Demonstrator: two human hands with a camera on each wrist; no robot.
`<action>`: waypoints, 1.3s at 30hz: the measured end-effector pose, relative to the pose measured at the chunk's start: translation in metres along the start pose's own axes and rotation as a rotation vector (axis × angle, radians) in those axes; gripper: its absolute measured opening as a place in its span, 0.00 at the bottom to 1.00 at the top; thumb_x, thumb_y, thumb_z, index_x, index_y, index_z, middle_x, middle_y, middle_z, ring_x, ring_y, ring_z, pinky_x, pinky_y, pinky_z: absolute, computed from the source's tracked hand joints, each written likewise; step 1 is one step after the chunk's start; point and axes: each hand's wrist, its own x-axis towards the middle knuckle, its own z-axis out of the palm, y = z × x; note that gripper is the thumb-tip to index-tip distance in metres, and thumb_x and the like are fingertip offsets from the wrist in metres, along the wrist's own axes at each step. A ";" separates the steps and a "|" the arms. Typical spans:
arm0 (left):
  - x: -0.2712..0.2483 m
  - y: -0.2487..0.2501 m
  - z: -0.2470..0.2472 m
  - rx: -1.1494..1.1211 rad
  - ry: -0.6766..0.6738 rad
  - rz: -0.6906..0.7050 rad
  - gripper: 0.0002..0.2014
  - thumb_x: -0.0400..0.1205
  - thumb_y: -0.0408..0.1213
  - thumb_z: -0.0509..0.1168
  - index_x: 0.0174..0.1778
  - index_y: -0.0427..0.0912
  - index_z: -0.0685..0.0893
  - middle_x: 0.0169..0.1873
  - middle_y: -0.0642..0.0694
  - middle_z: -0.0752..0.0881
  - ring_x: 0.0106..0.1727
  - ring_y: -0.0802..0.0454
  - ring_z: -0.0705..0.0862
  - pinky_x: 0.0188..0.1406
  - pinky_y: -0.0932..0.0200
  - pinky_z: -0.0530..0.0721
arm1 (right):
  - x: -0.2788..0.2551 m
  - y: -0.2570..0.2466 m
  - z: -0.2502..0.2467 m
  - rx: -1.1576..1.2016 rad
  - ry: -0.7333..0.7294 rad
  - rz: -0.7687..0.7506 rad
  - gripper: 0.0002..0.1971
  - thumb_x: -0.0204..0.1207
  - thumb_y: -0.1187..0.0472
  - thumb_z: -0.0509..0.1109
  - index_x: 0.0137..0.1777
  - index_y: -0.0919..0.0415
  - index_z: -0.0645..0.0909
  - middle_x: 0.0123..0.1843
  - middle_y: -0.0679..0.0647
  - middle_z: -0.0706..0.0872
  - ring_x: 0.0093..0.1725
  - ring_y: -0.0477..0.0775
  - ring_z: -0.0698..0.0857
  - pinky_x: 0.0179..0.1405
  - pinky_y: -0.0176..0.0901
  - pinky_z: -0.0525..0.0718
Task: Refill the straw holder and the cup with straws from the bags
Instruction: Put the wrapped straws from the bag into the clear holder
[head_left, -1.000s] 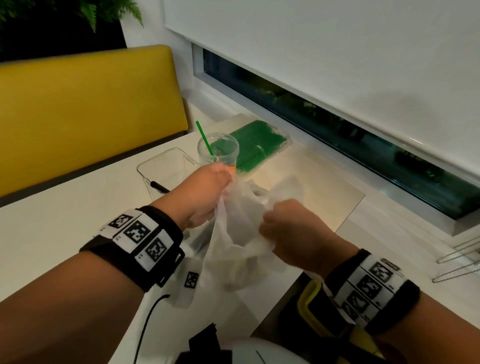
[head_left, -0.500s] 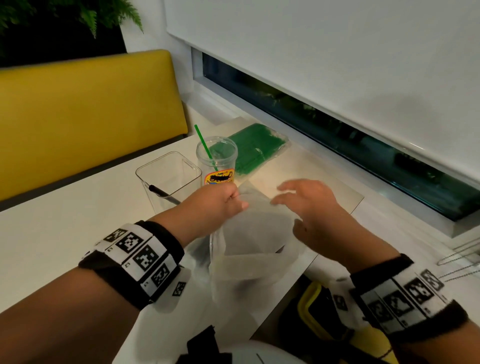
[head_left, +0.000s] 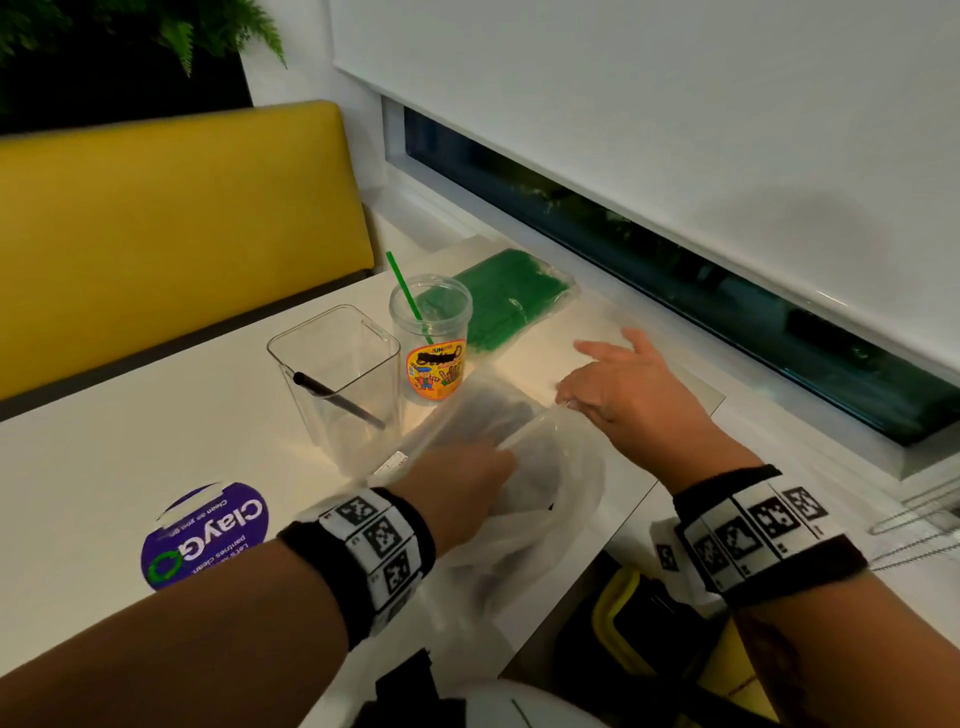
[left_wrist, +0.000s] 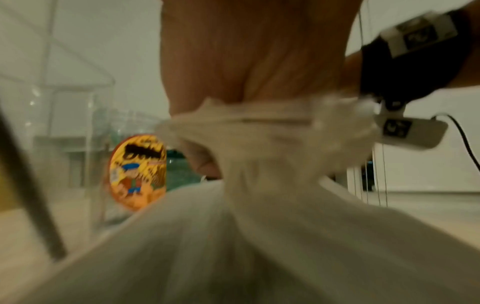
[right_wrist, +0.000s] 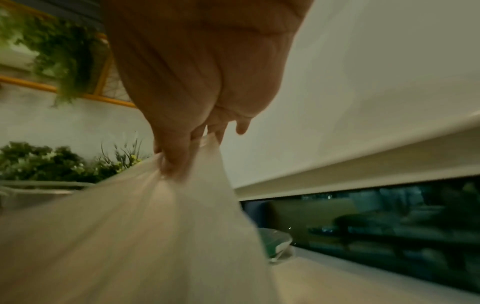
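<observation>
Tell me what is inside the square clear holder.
The square clear holder holds one black straw leaning across it. Nothing else shows through its clear walls; its near bottom corner is covered by the translucent bag.

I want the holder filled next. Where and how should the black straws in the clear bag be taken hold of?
Probably from above through the bag's mouth: the left hand and right hand each pinch an edge of the clear bag, spreading the opening. The dark straws lie lengthwise inside, so grip their near ends as a bundle and draw them out toward the straw holder.
</observation>
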 end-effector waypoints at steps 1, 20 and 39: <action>-0.003 -0.003 0.005 -0.041 -0.019 -0.034 0.14 0.85 0.33 0.58 0.66 0.43 0.77 0.61 0.41 0.83 0.63 0.41 0.83 0.61 0.51 0.80 | -0.002 0.004 -0.002 -0.072 -0.016 0.022 0.10 0.72 0.64 0.79 0.48 0.47 0.90 0.55 0.44 0.92 0.73 0.59 0.80 0.77 0.71 0.60; -0.002 -0.013 -0.014 -0.551 0.314 -0.140 0.29 0.66 0.49 0.81 0.60 0.46 0.79 0.64 0.46 0.73 0.56 0.53 0.77 0.50 0.75 0.73 | 0.011 -0.044 0.019 0.737 -0.244 0.301 0.08 0.85 0.57 0.59 0.62 0.51 0.71 0.42 0.58 0.88 0.43 0.60 0.85 0.49 0.52 0.81; -0.007 -0.032 -0.030 -0.995 0.120 -0.264 0.19 0.74 0.18 0.67 0.48 0.48 0.74 0.45 0.41 0.81 0.33 0.51 0.81 0.25 0.64 0.76 | -0.011 -0.048 0.018 0.002 -0.402 -0.052 0.47 0.62 0.38 0.79 0.80 0.50 0.65 0.74 0.50 0.76 0.72 0.53 0.74 0.77 0.48 0.66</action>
